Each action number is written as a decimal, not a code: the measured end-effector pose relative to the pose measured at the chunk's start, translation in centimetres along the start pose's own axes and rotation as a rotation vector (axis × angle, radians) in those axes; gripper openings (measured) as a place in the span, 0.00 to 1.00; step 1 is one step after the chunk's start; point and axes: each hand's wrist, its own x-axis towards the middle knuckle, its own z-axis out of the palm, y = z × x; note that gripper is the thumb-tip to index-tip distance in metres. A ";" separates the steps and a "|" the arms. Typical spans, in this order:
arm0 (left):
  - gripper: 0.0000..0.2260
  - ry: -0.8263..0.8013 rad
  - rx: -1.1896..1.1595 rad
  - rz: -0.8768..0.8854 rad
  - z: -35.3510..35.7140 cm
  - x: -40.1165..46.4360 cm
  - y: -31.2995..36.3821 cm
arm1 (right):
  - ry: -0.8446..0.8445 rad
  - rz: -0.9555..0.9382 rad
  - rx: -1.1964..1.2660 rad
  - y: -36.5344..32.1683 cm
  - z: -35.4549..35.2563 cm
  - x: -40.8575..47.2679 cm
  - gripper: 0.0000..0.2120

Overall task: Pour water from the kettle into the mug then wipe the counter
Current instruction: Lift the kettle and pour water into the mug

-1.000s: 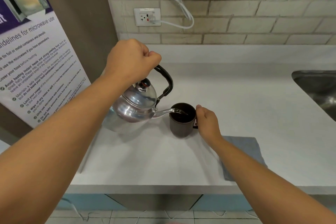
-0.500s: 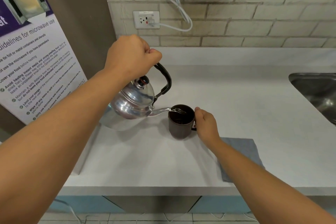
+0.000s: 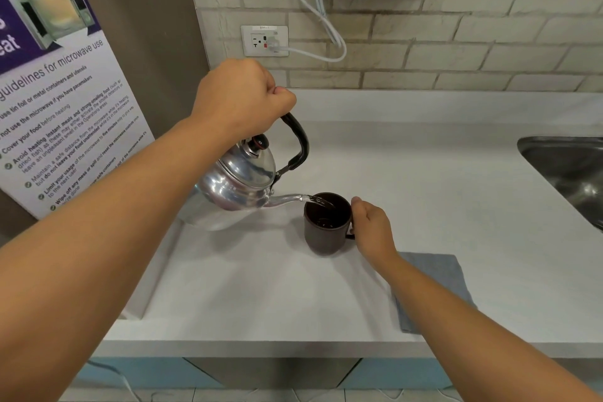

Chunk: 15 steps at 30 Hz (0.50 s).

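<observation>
A shiny metal kettle [image 3: 238, 186] with a black handle hangs tilted above the white counter [image 3: 456, 206], its spout over the rim of a dark brown mug [image 3: 323, 232]. A thin stream of water runs from the spout into the mug. My left hand [image 3: 241, 98] is closed around the top of the kettle's handle. My right hand [image 3: 370, 225] grips the mug's handle on its right side; the mug stands upright on the counter. A grey cloth [image 3: 437, 281] lies flat to the right of the mug, partly under my right forearm.
A steel sink [image 3: 571, 170] is set into the counter at the far right. A microwave guidelines poster [image 3: 65, 101] leans at the left. A wall socket [image 3: 264, 41] with a white cable sits on the brick wall behind. The counter's front edge runs below my arms.
The kettle stays tilted over the mug and water keeps flowing. Both hands hold their grips; the view has shifted only slightly.
</observation>
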 end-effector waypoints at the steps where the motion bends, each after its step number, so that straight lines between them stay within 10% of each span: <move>1: 0.18 0.000 0.001 0.002 0.0 0.0 0.1 | -0.002 0.004 0.000 0.0 0.0 0.0 0.20; 15: 0.18 0.001 0.000 0.036 -0.2 0.1 0.2 | -0.004 0.014 -0.005 -0.2 -0.1 -0.2 0.20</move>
